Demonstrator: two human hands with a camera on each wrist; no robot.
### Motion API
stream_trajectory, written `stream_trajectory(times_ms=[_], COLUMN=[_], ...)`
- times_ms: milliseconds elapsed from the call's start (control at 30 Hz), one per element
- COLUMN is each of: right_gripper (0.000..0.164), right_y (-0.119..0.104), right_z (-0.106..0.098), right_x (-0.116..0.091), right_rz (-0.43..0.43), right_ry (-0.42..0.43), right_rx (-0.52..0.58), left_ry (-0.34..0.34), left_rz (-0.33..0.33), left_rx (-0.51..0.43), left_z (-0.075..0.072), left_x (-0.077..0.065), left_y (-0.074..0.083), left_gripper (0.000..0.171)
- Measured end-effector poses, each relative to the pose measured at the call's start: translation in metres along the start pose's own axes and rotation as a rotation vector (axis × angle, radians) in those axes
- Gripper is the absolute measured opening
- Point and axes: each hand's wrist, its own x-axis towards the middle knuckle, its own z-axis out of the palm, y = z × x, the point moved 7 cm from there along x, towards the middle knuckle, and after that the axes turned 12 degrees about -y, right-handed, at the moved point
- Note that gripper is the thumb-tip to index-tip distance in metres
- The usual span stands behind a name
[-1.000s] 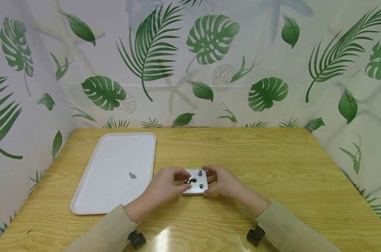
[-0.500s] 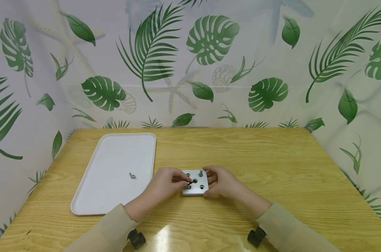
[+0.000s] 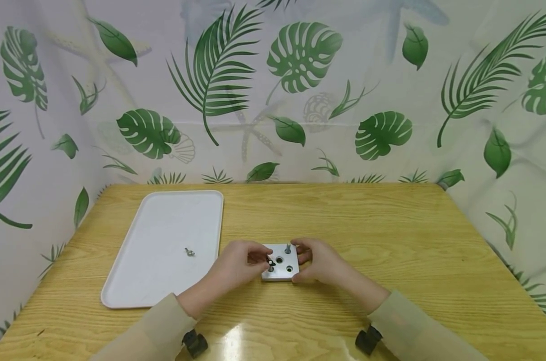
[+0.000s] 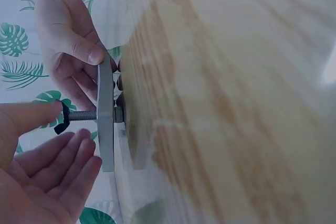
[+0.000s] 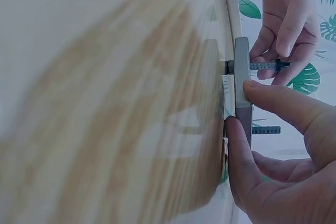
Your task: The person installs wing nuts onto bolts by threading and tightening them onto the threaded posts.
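Note:
A square silver metal plate [image 3: 282, 275] with several holes lies just above the table, bolt heads beneath it. My right hand [image 3: 320, 260] grips its right edge, thumb on top and fingers below in the right wrist view. A threaded bolt [image 4: 83, 115] stands up through the plate near its front left corner, with a black wing nut [image 4: 63, 118] at its top. My left hand [image 3: 239, 260] is around the wing nut; one digit touches it while the other fingers are spread apart. Another bare bolt [image 3: 288, 248] rises at the back right corner.
A white tray [image 3: 164, 215] lies to the left on the wooden table [image 3: 368, 225]. On it sits a small silver metal piece [image 3: 189, 252], perhaps a wing nut or screw. A leaf-patterned cloth [image 3: 255, 100] hangs behind the table and along its sides.
My left fingers have closed on the wing nut and spread again, and the wing nut's wings have turned. My right hand has kept its hold on the plate, which has barely shifted.

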Motion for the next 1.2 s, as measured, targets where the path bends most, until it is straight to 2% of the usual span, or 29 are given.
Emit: stream_trajectory(times_ms=[100, 200, 300, 400, 533, 867, 1067, 1200], right_gripper=[0.08, 0.08, 0.08, 0.08, 0.08, 0.081, 0.081, 0.081], right_y=[0.0, 0.0, -0.001, -0.002, -0.002, -0.002, 0.001, 0.001], right_z=[0.001, 0.002, 0.002, 0.002, 0.002, 0.0, 0.0, 0.001], right_x=[0.0, 0.0, 0.0, 0.0, -0.001, -0.002, 0.0, 0.0], right_rz=[-0.015, -0.01, -0.005, -0.004, 0.0, -0.003, -0.01, -0.006], right_ry=[-0.007, -0.003, -0.001, -0.005, -0.004, -0.001, 0.005, 0.001], right_rx=[0.007, 0.004, -0.007, -0.015, -0.018, -0.016, -0.018, -0.028], left_ry=[0.036, 0.089, 0.127, 0.139, 0.108, 0.0, 0.006, 0.017], left_rz=[-0.064, -0.123, -0.139, -0.12, -0.097, -0.107, -0.124, -0.116], left_rx=[0.081, 0.258, 0.399, 0.454, 0.439, 0.276, 0.194, 0.196], left_z=[0.0, -0.002, -0.002, -0.002, -0.001, 0.0, -0.003, -0.005], left_x=[-0.003, -0.003, 0.0, 0.003, 0.005, 0.006, 0.005, 0.003], left_y=[0.001, 0.006, 0.011, 0.016, 0.019, 0.016, 0.011, 0.009], left_gripper=[0.032, 0.037, 0.039, 0.033, 0.026, 0.025, 0.021, 0.012])
